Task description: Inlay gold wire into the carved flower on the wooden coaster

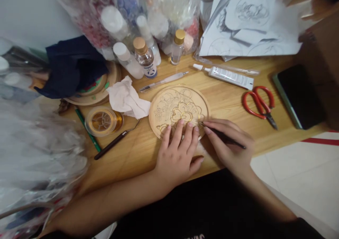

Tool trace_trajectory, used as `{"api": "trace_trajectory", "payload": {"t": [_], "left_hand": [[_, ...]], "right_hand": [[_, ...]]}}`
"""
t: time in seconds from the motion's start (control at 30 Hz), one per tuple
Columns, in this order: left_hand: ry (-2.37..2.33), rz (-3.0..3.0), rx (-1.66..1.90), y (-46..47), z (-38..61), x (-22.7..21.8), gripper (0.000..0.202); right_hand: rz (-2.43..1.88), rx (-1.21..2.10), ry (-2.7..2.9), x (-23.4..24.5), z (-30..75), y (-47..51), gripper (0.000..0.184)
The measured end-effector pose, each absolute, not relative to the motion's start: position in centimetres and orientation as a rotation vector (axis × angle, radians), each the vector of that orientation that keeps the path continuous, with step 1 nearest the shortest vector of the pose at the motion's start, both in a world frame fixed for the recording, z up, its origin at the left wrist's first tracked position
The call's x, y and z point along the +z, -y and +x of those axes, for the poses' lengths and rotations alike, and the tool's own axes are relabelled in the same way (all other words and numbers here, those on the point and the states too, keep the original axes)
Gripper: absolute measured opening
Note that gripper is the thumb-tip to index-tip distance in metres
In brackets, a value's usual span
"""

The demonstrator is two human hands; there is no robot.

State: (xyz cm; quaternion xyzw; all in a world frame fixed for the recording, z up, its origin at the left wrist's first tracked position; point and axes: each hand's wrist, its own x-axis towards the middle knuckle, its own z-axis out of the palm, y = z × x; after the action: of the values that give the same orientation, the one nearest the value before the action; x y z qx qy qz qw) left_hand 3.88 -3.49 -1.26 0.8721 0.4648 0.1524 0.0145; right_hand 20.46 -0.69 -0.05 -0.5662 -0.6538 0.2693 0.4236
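Note:
My left hand (177, 156) lies flat with its fingers spread over the lower part of a round wooden plate (152, 118). A line drawing of flowers covers the plate, and bent gold wire (186, 116) follows some of its lines just above my fingertips. At the plate's right edge, my right hand (230, 142) is closed around slim black tweezers (225, 137). Their tip points at the drawing near the gold wire; whether it grips any wire is too small to tell. My left hand hides the plate's lower rim.
Red-handled pliers (261, 103), a phone (300, 96) and a glue tube (230, 77) lie to the right. On the left are a wire spool (103, 121), a crumpled tissue (127, 97) and a dark-handled hook tool (111, 145). Bottles (145, 59) and paper sketches (249, 20) stand behind.

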Motion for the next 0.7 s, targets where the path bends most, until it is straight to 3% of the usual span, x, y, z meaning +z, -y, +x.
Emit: {"api": "trace_trajectory", "payload": {"t": [0.7], "left_hand": [[-1.438, 2.722, 0.432, 3.55, 3.75, -1.21, 0.061]], "right_hand": [[-1.336, 0.654, 1.784, -0.01, 21.16, 0.67, 0.030]]}}
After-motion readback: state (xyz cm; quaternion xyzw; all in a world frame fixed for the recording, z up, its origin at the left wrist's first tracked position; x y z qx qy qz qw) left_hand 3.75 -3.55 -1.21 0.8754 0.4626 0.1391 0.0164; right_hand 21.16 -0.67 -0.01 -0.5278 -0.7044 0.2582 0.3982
